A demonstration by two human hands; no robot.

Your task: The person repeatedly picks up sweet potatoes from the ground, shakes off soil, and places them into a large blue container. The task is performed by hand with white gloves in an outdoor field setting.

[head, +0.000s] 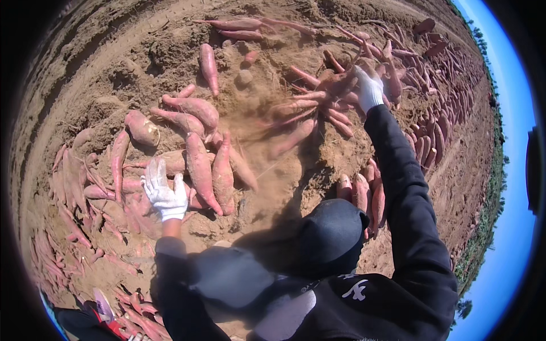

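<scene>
My right hand (370, 88), in a white knit glove, grips the crown of a cluster of sweet potatoes (318, 94). Its roots fan out to the left, some blurred, above the loose soil (273, 179). My left hand (165, 194), gloved the same way, is spread with palm down over sweet potatoes at the left. Whether it touches them I cannot tell. Just right of it, two large sweet potatoes (200, 172) (223, 179) lie side by side. Above them are more fat roots (194, 111) and one with a broken end (143, 128).
Long rows of sweet potatoes (443, 123) run along the right. Several more (360, 192) lie beneath my right arm. Heaps of roots (70, 179) cover the ground at left. Another person's dark-clothed leg and shoe (102, 304) show at lower left. Dry clods (123, 79) edge the dug soil.
</scene>
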